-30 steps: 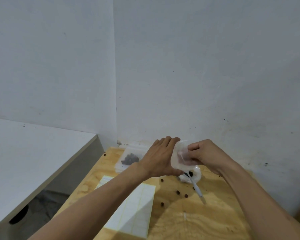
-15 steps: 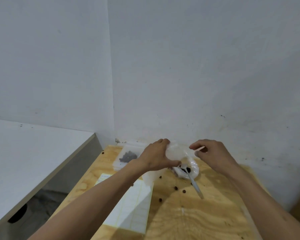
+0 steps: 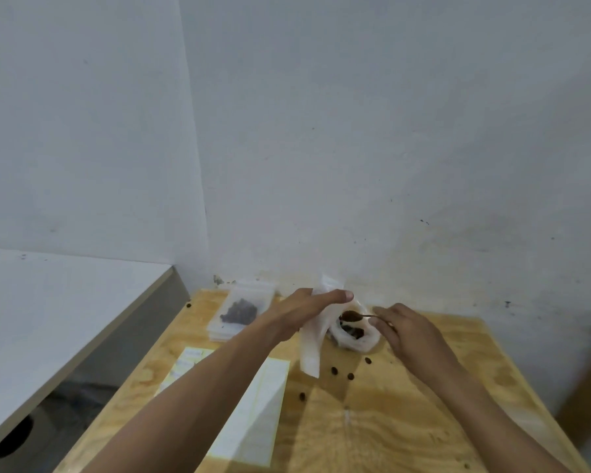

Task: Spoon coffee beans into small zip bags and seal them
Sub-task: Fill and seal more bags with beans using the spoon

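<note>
My left hand [image 3: 307,310] holds a small clear zip bag [image 3: 313,339] by its top, so the bag hangs down toward the wooden table [image 3: 389,421]. My right hand [image 3: 408,331] pinches the handle of a spoon [image 3: 354,315] whose bowl carries a heap of coffee beans, level with the bag's mouth. Just below the spoon sits a white bag of coffee beans [image 3: 355,336], open at the top.
A stack of zip bags [image 3: 241,312], the top one filled with beans, lies at the back left. A white label sheet [image 3: 249,404] lies under my left forearm. Loose beans [image 3: 335,371] are scattered on the wood. A grey table [image 3: 48,319] stands to the left.
My right hand left the zip bag, took the spoon out of the bean bag and lifted it loaded. The left hand now holds the zip bag alone, hanging lower.
</note>
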Demonstrator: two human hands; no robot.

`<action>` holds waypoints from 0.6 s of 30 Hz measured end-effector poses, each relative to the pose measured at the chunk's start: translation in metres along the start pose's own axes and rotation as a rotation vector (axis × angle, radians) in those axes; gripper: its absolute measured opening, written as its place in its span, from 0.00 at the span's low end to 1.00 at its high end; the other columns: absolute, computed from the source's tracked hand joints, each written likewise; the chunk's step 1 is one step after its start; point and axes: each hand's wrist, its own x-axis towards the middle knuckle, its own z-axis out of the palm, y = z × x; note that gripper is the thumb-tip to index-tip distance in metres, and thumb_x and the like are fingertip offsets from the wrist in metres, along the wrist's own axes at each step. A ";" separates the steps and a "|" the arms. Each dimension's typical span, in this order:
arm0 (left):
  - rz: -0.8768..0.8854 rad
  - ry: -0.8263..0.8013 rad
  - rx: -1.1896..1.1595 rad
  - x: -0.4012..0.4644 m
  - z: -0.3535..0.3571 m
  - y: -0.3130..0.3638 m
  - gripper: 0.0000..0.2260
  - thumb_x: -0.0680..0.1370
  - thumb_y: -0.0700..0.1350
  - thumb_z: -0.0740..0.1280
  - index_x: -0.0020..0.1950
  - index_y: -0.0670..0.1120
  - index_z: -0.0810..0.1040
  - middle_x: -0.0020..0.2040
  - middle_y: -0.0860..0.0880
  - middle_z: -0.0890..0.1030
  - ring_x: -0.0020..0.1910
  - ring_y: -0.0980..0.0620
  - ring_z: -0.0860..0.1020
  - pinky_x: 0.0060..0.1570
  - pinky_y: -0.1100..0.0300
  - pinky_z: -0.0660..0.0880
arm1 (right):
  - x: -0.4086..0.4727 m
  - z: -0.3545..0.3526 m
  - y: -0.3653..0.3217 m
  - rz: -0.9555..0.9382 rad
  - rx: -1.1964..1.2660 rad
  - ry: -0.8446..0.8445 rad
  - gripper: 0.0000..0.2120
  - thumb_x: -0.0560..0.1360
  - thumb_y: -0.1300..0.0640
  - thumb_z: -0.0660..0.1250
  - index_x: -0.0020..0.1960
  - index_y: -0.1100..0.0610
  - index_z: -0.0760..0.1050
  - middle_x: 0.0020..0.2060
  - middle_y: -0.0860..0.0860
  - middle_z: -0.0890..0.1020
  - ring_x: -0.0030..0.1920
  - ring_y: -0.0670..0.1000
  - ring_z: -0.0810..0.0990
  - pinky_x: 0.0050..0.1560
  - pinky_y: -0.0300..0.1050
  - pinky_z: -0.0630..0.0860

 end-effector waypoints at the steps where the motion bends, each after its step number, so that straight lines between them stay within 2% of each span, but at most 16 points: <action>1: -0.018 -0.009 -0.013 0.005 0.001 -0.002 0.30 0.71 0.66 0.74 0.64 0.50 0.72 0.60 0.54 0.76 0.60 0.50 0.74 0.63 0.55 0.70 | 0.002 -0.001 0.001 0.033 0.025 0.030 0.14 0.84 0.49 0.60 0.63 0.53 0.80 0.52 0.49 0.81 0.52 0.51 0.80 0.49 0.47 0.76; 4: -0.038 -0.011 0.000 0.014 0.007 -0.003 0.47 0.61 0.73 0.75 0.71 0.46 0.72 0.68 0.50 0.76 0.64 0.47 0.75 0.69 0.49 0.71 | 0.005 0.002 0.005 0.103 0.098 0.169 0.16 0.84 0.51 0.60 0.50 0.57 0.83 0.38 0.51 0.82 0.42 0.53 0.82 0.43 0.52 0.78; 5: -0.035 0.000 0.008 0.017 0.010 -0.003 0.50 0.60 0.74 0.75 0.73 0.46 0.72 0.69 0.50 0.75 0.65 0.47 0.75 0.69 0.50 0.71 | 0.005 0.003 0.006 0.157 0.176 0.208 0.19 0.84 0.49 0.59 0.43 0.58 0.81 0.33 0.51 0.81 0.37 0.53 0.83 0.39 0.53 0.79; 7: -0.046 0.035 0.014 0.024 0.015 -0.006 0.50 0.60 0.73 0.76 0.73 0.44 0.71 0.70 0.49 0.74 0.66 0.46 0.74 0.66 0.52 0.72 | 0.008 0.008 0.009 0.255 0.262 0.237 0.22 0.84 0.49 0.58 0.37 0.58 0.78 0.25 0.52 0.79 0.29 0.54 0.82 0.34 0.55 0.80; 9: -0.065 0.077 0.002 0.028 0.018 -0.008 0.47 0.65 0.68 0.77 0.74 0.42 0.69 0.69 0.48 0.73 0.67 0.45 0.72 0.61 0.55 0.71 | 0.010 0.013 0.011 0.324 0.237 0.219 0.23 0.83 0.51 0.58 0.33 0.60 0.76 0.23 0.54 0.78 0.26 0.55 0.80 0.31 0.55 0.80; 12: -0.045 0.130 -0.060 0.028 0.017 -0.003 0.38 0.69 0.63 0.77 0.69 0.41 0.70 0.60 0.49 0.76 0.58 0.48 0.76 0.53 0.56 0.74 | 0.013 0.015 0.012 0.451 0.211 0.236 0.24 0.80 0.55 0.59 0.27 0.62 0.71 0.22 0.56 0.77 0.26 0.58 0.77 0.29 0.49 0.75; 14: -0.009 0.123 -0.097 0.025 0.014 0.002 0.36 0.70 0.63 0.76 0.65 0.39 0.72 0.57 0.48 0.78 0.54 0.50 0.78 0.49 0.58 0.76 | 0.016 0.016 0.014 0.531 0.243 0.221 0.23 0.79 0.56 0.60 0.26 0.61 0.70 0.23 0.57 0.78 0.27 0.60 0.79 0.28 0.46 0.72; 16: 0.034 0.082 -0.120 0.021 0.010 0.008 0.29 0.73 0.60 0.75 0.62 0.39 0.77 0.55 0.48 0.80 0.50 0.52 0.79 0.45 0.62 0.75 | 0.019 0.018 0.018 0.610 0.295 0.204 0.22 0.78 0.57 0.61 0.26 0.62 0.71 0.25 0.58 0.80 0.28 0.59 0.80 0.28 0.46 0.75; 18: 0.067 0.035 -0.104 0.019 0.006 0.007 0.20 0.75 0.58 0.74 0.55 0.43 0.81 0.48 0.50 0.81 0.46 0.52 0.80 0.45 0.62 0.74 | 0.020 0.020 0.020 0.681 0.354 0.192 0.20 0.77 0.57 0.61 0.29 0.64 0.76 0.26 0.58 0.81 0.29 0.59 0.81 0.30 0.50 0.80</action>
